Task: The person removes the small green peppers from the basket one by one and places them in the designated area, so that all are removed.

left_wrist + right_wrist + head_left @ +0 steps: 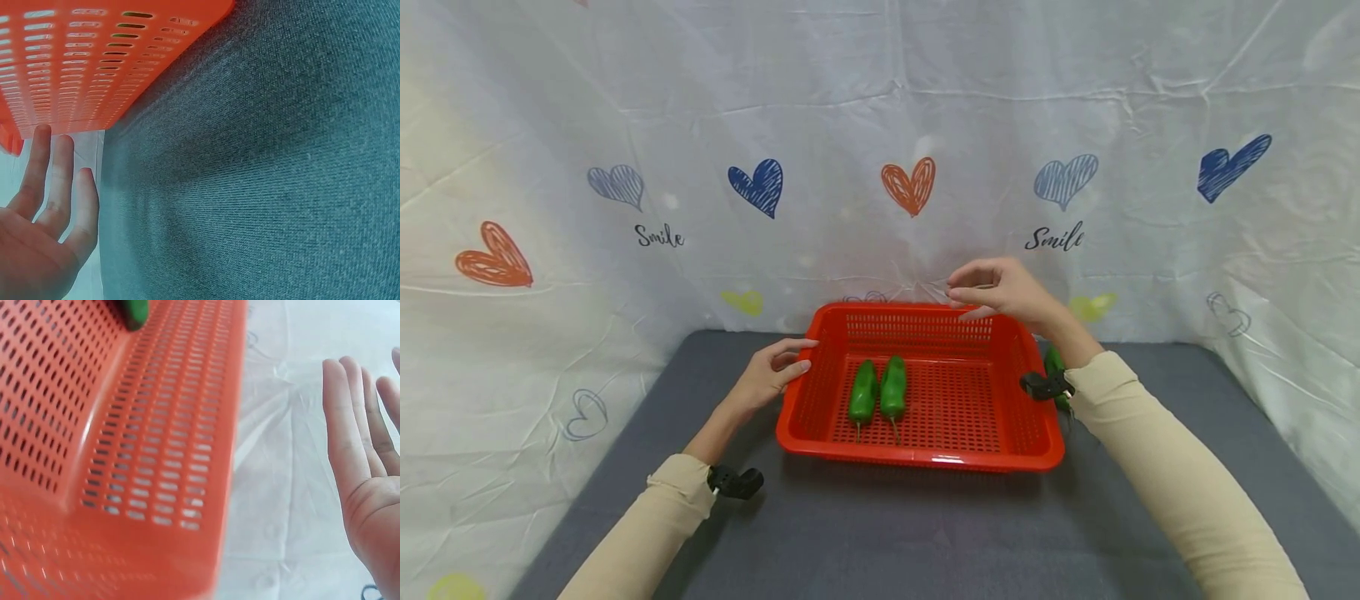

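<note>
A red plastic basket with perforated walls stands on a dark grey cloth. Two green peppers lie side by side in its left half, stems toward the front. At the basket's left rim is my left hand, its thumb and forefinger at the edge. Straight fingers appear beside the outer wall in the left wrist view. My right hand hovers over the back right rim with nothing in it, its fingers extended in the right wrist view. Right of the basket, more green pepper shows, partly hidden by my wrist.
A dark grey cloth covers the table. White sheeting printed with hearts and "Smile" hangs behind it and along the sides. Each wrist wears a black strap with a small device.
</note>
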{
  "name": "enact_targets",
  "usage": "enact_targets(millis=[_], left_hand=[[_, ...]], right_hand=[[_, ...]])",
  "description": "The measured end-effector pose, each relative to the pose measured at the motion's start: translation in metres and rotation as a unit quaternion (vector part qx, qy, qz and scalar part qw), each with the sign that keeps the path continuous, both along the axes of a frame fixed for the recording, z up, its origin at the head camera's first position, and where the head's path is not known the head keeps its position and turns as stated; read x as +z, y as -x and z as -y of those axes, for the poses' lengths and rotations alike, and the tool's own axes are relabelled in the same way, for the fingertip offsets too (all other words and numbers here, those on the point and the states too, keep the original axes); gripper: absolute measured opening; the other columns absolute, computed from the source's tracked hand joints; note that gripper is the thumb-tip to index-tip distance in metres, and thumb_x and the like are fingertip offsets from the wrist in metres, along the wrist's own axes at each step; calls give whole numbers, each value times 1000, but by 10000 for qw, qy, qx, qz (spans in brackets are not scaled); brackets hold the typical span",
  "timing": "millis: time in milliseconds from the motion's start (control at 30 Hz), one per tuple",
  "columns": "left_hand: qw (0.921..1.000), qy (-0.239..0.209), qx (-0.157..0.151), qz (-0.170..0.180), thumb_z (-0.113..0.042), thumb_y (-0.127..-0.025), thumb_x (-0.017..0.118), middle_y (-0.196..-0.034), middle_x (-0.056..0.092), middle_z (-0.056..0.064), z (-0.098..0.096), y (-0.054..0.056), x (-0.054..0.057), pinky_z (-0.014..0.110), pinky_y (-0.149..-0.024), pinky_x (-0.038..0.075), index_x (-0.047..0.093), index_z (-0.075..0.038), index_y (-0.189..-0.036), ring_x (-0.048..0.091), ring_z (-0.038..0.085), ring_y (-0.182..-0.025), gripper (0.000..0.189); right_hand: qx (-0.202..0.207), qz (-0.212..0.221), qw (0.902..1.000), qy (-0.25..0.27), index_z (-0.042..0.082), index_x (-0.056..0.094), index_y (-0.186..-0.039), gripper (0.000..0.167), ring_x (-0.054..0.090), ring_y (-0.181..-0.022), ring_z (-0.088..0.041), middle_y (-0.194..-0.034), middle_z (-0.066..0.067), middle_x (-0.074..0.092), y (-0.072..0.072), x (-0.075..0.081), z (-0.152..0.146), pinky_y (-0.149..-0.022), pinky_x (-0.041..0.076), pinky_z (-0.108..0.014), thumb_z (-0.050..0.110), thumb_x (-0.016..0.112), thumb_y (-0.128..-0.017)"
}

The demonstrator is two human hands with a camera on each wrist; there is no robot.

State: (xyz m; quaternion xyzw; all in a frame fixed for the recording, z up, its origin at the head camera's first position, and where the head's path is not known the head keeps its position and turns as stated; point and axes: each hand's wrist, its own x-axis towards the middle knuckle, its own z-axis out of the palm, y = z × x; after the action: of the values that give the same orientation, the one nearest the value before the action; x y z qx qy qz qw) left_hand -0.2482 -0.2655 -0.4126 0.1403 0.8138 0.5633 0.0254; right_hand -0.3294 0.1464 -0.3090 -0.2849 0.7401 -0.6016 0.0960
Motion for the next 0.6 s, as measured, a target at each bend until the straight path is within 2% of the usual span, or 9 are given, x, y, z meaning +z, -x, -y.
enact_targets(millis=[133,267,400,600], left_hand=[[10000,15,6,11,-16,-103,64,-130,59,27,0,1,-1,42,-75,60,54,-5,-145,65,38,-106,44],[10000,-36,-36,11,-16,-103,64,-131,59,26,0,1,-1,42,-75,60,54,-5,-145,65,37,-107,45],[9999,-103,7,74,-17,-103,64,-131,60,24,0,0,-1,42,-75,60,56,-8,-145,65,35,-107,44],[9999,-72,23,91,-19,-103,64,-132,60,24,0,-1,-1,42,-75,60,55,-10,-146,66,35,-106,45]], right_hand=[[163,161,9997,11,-8,67,-119,29,68,-99,-40,-116,-31,64,1,-5,8,-79,58,-51,6,74,-95],[233,266,9993,77,-8,66,-119,26,64,-103,-50,-112,-24,67,2,-11,14,-82,54,-58,2,71,-96],[290,389,9988,78,-10,65,-121,28,59,-107,-55,-110,-21,69,4,-17,21,-84,53,-60,1,71,-95],[317,654,9973,-68,-10,64,-122,30,59,-110,-54,-120,-35,61,7,-26,30,-88,50,-62,3,71,-96]])
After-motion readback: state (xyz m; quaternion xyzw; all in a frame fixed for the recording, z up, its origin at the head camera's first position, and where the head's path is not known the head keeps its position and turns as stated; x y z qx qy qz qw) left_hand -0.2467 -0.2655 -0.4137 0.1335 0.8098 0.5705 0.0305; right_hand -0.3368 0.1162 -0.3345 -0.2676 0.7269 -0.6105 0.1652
